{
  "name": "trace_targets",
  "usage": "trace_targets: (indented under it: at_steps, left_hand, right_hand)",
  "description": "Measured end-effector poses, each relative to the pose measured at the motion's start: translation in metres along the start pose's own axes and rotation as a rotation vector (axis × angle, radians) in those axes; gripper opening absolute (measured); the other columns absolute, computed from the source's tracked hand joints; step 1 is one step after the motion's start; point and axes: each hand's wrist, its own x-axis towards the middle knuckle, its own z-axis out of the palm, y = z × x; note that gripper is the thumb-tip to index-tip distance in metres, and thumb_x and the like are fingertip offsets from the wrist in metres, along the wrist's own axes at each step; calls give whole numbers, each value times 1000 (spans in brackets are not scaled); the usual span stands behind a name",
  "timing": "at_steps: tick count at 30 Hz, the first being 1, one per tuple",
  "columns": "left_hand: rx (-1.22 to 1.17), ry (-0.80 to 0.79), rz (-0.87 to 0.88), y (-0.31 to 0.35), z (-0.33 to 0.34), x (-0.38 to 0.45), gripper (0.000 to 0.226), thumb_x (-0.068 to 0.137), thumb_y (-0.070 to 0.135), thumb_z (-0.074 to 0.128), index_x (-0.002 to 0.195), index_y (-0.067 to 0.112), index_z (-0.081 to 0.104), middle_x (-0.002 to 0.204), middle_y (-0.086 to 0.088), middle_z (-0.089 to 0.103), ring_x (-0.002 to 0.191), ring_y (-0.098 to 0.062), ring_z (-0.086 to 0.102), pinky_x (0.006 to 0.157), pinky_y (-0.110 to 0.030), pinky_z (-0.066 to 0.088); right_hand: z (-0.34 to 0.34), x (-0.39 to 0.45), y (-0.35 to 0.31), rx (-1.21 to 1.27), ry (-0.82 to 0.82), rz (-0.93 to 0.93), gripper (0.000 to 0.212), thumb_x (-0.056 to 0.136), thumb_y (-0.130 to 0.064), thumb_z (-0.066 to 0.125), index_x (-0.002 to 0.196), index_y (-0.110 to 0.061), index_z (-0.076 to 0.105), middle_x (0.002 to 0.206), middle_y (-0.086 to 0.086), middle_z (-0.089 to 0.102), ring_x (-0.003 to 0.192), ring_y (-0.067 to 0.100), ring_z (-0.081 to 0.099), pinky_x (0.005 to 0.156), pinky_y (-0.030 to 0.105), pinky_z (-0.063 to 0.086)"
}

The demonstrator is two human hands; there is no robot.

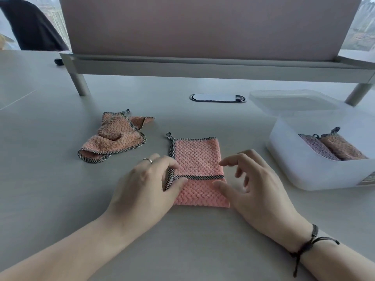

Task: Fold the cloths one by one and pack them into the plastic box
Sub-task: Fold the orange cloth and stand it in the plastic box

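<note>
A pink cloth (pixel 195 159) with checked trim lies folded flat in the middle of the table. My left hand (pixel 146 185) pinches its left checked edge between thumb and fingers. My right hand (pixel 253 183) hovers at the cloth's right side, fingers spread, thumb resting on the lower fold. A second pink cloth (pixel 113 136) lies crumpled to the left. The translucent plastic box (pixel 304 171) stands at the right, with two folded cloths (pixel 334 148) inside.
The box's clear lid (pixel 292 102) lies behind the box. A monitor riser (pixel 203 67) on legs spans the back of the table. An oval cable port (pixel 218 97) sits in the table. A dark chair (pixel 30 25) stands at the far left.
</note>
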Motion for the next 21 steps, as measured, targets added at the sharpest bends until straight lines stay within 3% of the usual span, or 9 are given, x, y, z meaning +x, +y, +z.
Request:
trace_targets:
  at_steps: [2, 4, 7, 9, 12, 16, 21]
  left_hand:
    - [23, 38, 108, 3, -5, -2, 22, 87, 38, 72, 99, 20, 72, 85, 12, 58, 76, -12, 58, 66, -31, 51]
    - [35, -7, 238, 8, -10, -6, 28, 93, 34, 61, 108, 13, 73, 106, 4, 68, 100, -19, 65, 87, -36, 53]
    - [67, -190, 329, 11, -7, -19, 36, 99, 36, 49, 108, 11, 72, 122, -2, 70, 125, -21, 59, 107, -41, 44]
    - [141, -329, 318, 9, -3, -28, 51, 101, 49, 36, 119, 13, 68, 135, -4, 64, 138, -19, 49, 114, -36, 34]
    - [218, -416, 338, 0, -1, -35, 70, 101, 61, 25, 139, 10, 55, 151, -4, 49, 146, -17, 35, 114, -28, 24]
    - [242, -464, 391, -8, -4, -34, 76, 100, 66, 27, 153, 12, 34, 162, -1, 29, 152, -13, 19, 116, -28, 16]
    - [177, -490, 376, -9, -4, -30, 80, 98, 72, 17, 157, 17, 24, 164, 5, 19, 152, -7, 9, 119, -28, 7]
  right_hand:
    - [-4, -2, -10, -13, 51, -192, 35, 87, -51, 66, 114, -29, 67, 117, -19, 58, 105, -3, 57, 88, 19, 44]
    - [-6, -5, -19, -25, -61, -385, 52, 93, -56, 56, 130, -20, 62, 138, -7, 56, 128, 10, 53, 107, 25, 38]
    - [-4, -11, -27, -153, -450, -489, 83, 94, -68, 40, 158, -19, 19, 166, -4, 15, 152, 7, 11, 124, 37, 16]
    - [-4, -15, -24, -253, -594, -479, 90, 94, -72, 32, 158, -22, -8, 165, -8, -12, 150, 1, -14, 125, 38, 5]
    - [-6, -17, -22, -321, -648, -420, 91, 93, -76, 25, 154, -26, -22, 161, -11, -27, 145, -1, -28, 124, 33, -4]
    - [-10, -19, -17, -372, -654, -399, 93, 91, -80, 20, 154, -26, -21, 161, -11, -28, 144, -3, -30, 123, 28, -8]
    - [-13, -17, -12, -381, -678, -383, 88, 90, -81, 18, 155, -32, -16, 161, -16, -23, 143, -7, -27, 122, 25, -10]
